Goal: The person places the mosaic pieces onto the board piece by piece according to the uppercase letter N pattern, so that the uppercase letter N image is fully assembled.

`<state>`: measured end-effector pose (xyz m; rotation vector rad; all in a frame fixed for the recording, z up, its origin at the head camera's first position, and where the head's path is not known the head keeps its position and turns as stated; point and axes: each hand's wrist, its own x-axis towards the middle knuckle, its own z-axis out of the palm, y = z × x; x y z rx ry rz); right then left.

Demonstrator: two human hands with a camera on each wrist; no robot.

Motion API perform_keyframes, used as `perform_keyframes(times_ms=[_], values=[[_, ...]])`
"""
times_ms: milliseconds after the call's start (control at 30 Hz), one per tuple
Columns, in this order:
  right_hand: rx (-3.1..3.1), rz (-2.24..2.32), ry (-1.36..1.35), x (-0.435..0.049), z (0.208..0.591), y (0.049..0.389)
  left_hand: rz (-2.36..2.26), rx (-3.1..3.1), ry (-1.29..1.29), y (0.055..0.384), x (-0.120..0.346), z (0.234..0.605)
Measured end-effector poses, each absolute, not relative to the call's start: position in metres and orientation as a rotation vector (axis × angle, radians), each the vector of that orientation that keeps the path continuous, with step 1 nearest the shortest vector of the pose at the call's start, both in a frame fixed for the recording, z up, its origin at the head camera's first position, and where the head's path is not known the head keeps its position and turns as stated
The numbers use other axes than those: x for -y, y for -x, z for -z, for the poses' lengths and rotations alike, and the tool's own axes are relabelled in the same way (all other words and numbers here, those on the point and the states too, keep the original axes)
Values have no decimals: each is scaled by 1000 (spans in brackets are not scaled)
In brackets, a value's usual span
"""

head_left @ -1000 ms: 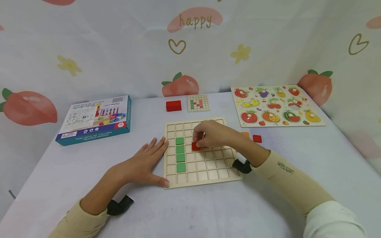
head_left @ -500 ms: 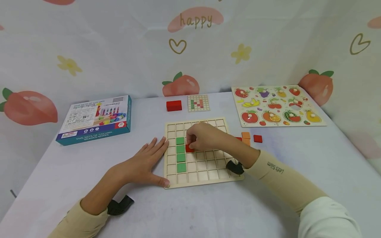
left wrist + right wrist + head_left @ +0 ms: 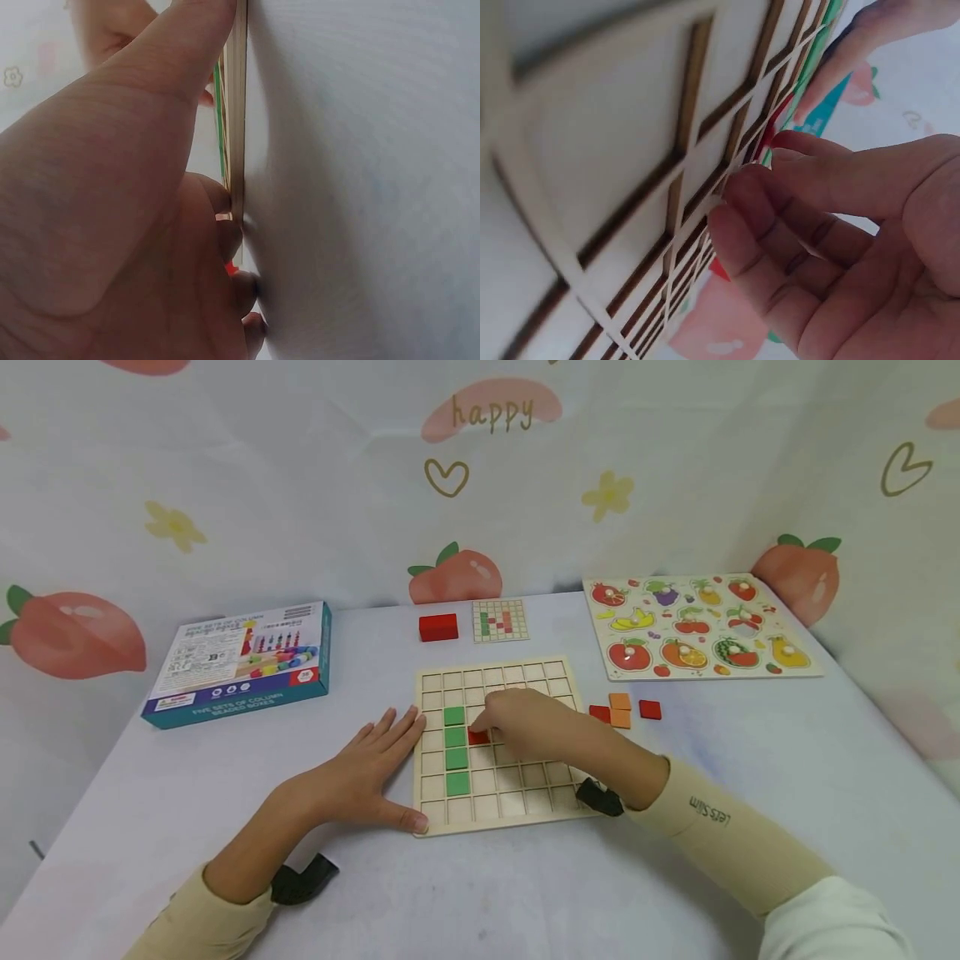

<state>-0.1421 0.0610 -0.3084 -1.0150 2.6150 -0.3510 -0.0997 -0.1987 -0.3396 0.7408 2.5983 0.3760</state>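
A wooden grid board (image 3: 517,822) lies on the table with a column of several green tiles (image 3: 456,759) in its left part. My left hand (image 3: 360,777) is spread flat at the board's left side, its thumb and fingertips touching the edge. A red tile (image 3: 477,737) sits in the cell just right of the second green tile from the top. My right hand (image 3: 528,724) touches this tile with the index fingertip. In the right wrist view, the thumb and other fingers are loosely bent, with nothing between them; the red tile (image 3: 769,135) shows beyond the fingertips.
Loose orange tiles (image 3: 620,718) and red tiles (image 3: 650,710) lie right of the board. Behind it are a red block (image 3: 438,627) and a small pattern card (image 3: 500,621). A toy box (image 3: 240,664) stands left, a fruit peg puzzle (image 3: 697,631) at back right.
The right hand has carried the red tile left into the cell beside the green column, and its pinch has given way to an index fingertip on the tile. The left hand has stayed put.
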Motion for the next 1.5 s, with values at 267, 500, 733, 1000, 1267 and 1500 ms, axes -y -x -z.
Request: perform_keyframes(times_ms=[267,500,733,1000,1267,1500], values=[[-2694,544,996,-95,309,134,-381,-2604,-748,99,198,341],[-2719,640,789,-151,308,137,-372,-2609,-750,98,199,341],[-2712,681,614,-184,306,141,-372,-2615,-747,97,199,341],[-2685,671,541,-192,314,146,-365,-2616,-735,97,198,340],[-2691,683,506,-194,317,147,-361,-2618,-753,99,198,341],[-2683,702,478,-195,317,149,-353,-2616,-742,98,198,340]])
